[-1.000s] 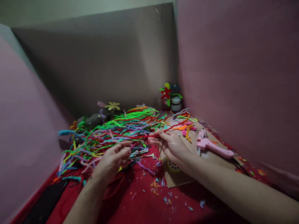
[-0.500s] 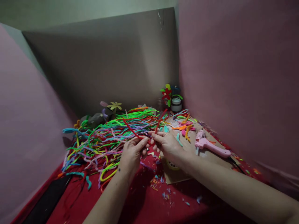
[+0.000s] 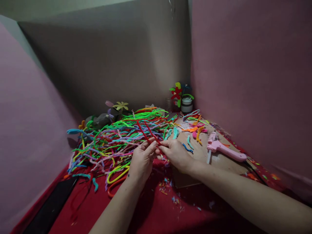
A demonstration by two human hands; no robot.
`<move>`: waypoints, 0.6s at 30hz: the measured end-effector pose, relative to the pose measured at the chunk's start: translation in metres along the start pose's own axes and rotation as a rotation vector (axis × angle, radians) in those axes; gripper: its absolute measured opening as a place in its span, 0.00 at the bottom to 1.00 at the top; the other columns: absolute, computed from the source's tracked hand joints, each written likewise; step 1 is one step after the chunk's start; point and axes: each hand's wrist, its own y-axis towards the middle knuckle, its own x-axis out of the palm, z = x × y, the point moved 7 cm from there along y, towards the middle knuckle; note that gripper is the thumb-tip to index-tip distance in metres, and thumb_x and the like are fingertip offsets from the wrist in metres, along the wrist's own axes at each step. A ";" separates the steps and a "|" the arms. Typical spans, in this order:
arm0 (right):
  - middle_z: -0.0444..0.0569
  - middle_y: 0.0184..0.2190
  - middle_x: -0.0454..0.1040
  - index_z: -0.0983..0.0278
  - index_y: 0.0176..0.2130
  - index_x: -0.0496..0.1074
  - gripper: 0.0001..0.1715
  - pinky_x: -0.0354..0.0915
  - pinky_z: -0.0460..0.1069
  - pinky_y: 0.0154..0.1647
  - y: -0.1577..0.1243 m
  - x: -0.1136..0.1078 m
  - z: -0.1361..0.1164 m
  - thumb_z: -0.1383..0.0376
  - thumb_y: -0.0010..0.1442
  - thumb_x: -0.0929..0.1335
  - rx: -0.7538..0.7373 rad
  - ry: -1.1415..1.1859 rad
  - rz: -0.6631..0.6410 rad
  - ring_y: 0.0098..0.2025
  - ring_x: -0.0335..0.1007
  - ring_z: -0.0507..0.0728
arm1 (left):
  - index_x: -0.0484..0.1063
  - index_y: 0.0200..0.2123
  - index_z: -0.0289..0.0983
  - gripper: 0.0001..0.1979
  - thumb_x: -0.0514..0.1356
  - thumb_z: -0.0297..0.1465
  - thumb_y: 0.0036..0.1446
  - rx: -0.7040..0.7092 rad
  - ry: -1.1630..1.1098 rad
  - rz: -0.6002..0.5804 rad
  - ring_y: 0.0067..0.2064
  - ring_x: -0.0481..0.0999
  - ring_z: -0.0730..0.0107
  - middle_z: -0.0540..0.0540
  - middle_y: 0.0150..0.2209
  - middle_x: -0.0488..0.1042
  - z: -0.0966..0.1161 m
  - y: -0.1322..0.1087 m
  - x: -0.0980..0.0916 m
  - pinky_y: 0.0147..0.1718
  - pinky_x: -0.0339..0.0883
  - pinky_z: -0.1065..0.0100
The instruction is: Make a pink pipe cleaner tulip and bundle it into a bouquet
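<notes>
My left hand [image 3: 144, 158] and my right hand [image 3: 175, 155] meet above the front of the pile, each pinching a red pipe cleaner [image 3: 151, 132]. Two red lengths stick up and away from my fingers, lying roughly side by side and leaning left. Whether they are one bent piece or two, I cannot tell, as the lower part is hidden in my fingers. Behind and left of my hands spreads a heap of pipe cleaners [image 3: 114, 136] in green, lilac, blue, pink and yellow.
A pink glue gun [image 3: 225, 152] lies on a cardboard sheet [image 3: 202, 156] at the right, near short bent pieces [image 3: 199, 135]. Pipe-cleaner flowers [image 3: 176, 93] stand behind by a lidded jar [image 3: 187, 105]. A black flat object [image 3: 52, 204] rests on the red cloth [image 3: 90, 204].
The red lengths, spread apart in a V before, now stand nearly parallel and lean left. My right hand has turned, its fingers pointing more toward my left. The whole view has shifted slightly.
</notes>
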 end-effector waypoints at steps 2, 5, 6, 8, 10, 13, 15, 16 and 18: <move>0.42 0.17 0.67 0.67 0.20 0.69 0.15 0.52 0.44 0.26 -0.003 0.000 -0.007 0.72 0.54 0.61 -0.014 -0.087 -0.024 0.21 0.57 0.47 | 0.74 0.35 0.29 0.16 0.68 0.29 0.40 0.002 0.024 -0.016 0.18 0.67 0.80 0.51 0.21 0.71 -0.002 0.001 0.001 0.16 0.64 0.77; 0.41 0.16 0.65 0.67 0.20 0.69 0.14 0.52 0.43 0.24 -0.006 0.004 -0.008 0.73 0.54 0.62 0.049 0.077 -0.091 0.19 0.55 0.46 | 0.74 0.30 0.29 0.12 0.67 0.30 0.42 0.013 0.037 -0.034 0.16 0.65 0.80 0.53 0.15 0.66 -0.002 0.002 0.000 0.15 0.62 0.77; 0.41 0.17 0.66 0.67 0.22 0.70 0.12 0.53 0.43 0.23 -0.007 0.006 -0.005 0.71 0.54 0.62 0.103 0.222 -0.123 0.19 0.56 0.46 | 0.74 0.29 0.29 0.11 0.67 0.31 0.42 0.012 0.028 -0.043 0.16 0.65 0.79 0.54 0.15 0.66 -0.001 0.002 0.000 0.15 0.62 0.76; 0.44 0.20 0.69 0.68 0.27 0.71 0.10 0.57 0.43 0.22 -0.008 0.014 0.003 0.67 0.56 0.63 0.231 0.557 -0.206 0.18 0.61 0.47 | 0.73 0.29 0.31 0.10 0.67 0.31 0.43 -0.006 -0.004 -0.061 0.16 0.66 0.78 0.54 0.16 0.66 0.000 0.002 -0.003 0.16 0.63 0.74; 0.48 0.23 0.72 0.70 0.32 0.72 0.11 0.61 0.44 0.22 -0.010 0.023 0.009 0.65 0.56 0.63 0.332 0.824 -0.289 0.20 0.67 0.49 | 0.73 0.30 0.32 0.10 0.66 0.31 0.44 -0.024 -0.032 -0.072 0.17 0.67 0.77 0.54 0.17 0.67 0.002 0.002 -0.006 0.16 0.63 0.73; 0.52 0.25 0.74 0.72 0.33 0.72 0.10 0.63 0.43 0.21 -0.012 0.030 0.015 0.68 0.56 0.63 0.382 1.025 -0.332 0.21 0.70 0.50 | 0.74 0.31 0.33 0.09 0.66 0.30 0.46 -0.027 -0.038 -0.068 0.17 0.67 0.78 0.53 0.18 0.68 0.005 0.002 -0.011 0.18 0.63 0.73; 0.52 0.25 0.75 0.72 0.34 0.71 0.09 0.63 0.42 0.21 -0.014 0.033 0.019 0.69 0.57 0.63 0.407 1.114 -0.308 0.22 0.71 0.50 | 0.74 0.31 0.33 0.08 0.66 0.30 0.46 -0.030 -0.038 -0.074 0.17 0.66 0.78 0.53 0.18 0.67 0.007 0.001 -0.012 0.18 0.62 0.74; 0.52 0.25 0.75 0.71 0.34 0.71 0.08 0.63 0.42 0.22 -0.015 0.034 0.022 0.69 0.57 0.63 0.430 1.147 -0.283 0.22 0.71 0.50 | 0.75 0.30 0.33 0.08 0.66 0.30 0.45 -0.029 -0.038 -0.071 0.17 0.65 0.79 0.53 0.17 0.66 0.008 0.000 -0.013 0.17 0.61 0.75; 0.52 0.24 0.75 0.69 0.34 0.70 0.07 0.64 0.43 0.24 -0.018 0.037 0.025 0.68 0.58 0.64 0.484 1.188 -0.247 0.23 0.72 0.51 | 0.75 0.29 0.32 0.08 0.67 0.30 0.45 -0.020 -0.031 -0.055 0.17 0.62 0.82 0.54 0.17 0.65 0.011 -0.001 -0.015 0.16 0.58 0.77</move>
